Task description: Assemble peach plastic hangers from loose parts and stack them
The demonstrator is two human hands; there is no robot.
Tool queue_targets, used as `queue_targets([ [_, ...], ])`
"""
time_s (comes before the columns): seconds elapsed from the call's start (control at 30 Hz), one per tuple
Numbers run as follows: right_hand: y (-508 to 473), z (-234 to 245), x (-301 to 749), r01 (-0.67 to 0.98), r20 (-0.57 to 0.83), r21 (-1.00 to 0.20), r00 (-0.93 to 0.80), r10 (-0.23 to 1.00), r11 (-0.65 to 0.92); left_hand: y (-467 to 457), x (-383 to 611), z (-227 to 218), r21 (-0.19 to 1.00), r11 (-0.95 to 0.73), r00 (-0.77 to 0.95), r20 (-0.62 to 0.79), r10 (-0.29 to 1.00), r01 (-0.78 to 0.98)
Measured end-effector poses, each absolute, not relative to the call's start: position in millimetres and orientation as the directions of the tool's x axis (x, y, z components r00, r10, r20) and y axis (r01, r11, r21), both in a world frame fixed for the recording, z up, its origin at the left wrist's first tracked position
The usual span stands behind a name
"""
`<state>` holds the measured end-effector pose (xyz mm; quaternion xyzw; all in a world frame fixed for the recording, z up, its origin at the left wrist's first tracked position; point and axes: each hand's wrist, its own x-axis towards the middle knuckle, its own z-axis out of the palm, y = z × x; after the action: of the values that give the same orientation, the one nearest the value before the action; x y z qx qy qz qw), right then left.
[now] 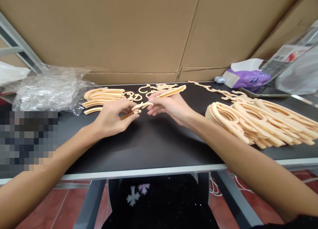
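I see left hand (115,115) pinched nearly closed on cream curved piece (142,105), over black tabletop (154,148). Right hand (169,105) curled round cream strip (172,92), fingertips at curved piece's right end; firm grip there, cannot tell. Strip stack (105,95) beyond left hand; looped-piece pile (269,121) beside right forearm.

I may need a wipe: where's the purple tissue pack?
Head view: the tissue pack is at the back right of the table, beside a grey object.
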<state>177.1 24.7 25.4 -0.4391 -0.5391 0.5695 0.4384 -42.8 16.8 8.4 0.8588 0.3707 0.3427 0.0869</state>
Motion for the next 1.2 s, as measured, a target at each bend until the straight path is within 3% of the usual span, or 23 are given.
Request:
queue_targets([
  [0.13, 29, 22, 181, 0.03, 0.123, -0.991, -0.188, 0.974, 0.13, 18, -45, 7, 0.264, -0.783, 0.547, 0.591, 0.593, 0.564],
  [0.3, 29, 21, 186, 0.042, 0.308, -0.941, -0.312, 0.899, 0.337, 19, -46, 6, 0.207, -0.806, 0.511, 0.679, 0.527, 0.555],
  [0.67, 27, 21, 188, 0.193, 0.45, -0.814, -0.388, 0.804, 0.548, 16, -48, 6, 0.024, -0.853, 0.583, 0.72, 0.377, 0.521],
  [0.83, 25, 23, 188, 0.278, 0.503, -0.739, -0.378, 0.777, 0.614, 16, -49, 5, -0.011, -0.793, 0.601, 0.66, 0.452, 0.609],
  [1.0, 23, 25, 189, 0.322, 0.529, -0.696, -0.374, 0.762, 0.642, 19, -54, 11, 0.039, -0.778, 0.622, 0.576, 0.531, 0.627],
  [1.2, 20, 22, 185, 0.368, 0.565, -0.659, -0.334, 0.755, 0.656, 22, -55, 10, 0.06, -0.787, 0.617, 0.585, 0.526, 0.614],
])
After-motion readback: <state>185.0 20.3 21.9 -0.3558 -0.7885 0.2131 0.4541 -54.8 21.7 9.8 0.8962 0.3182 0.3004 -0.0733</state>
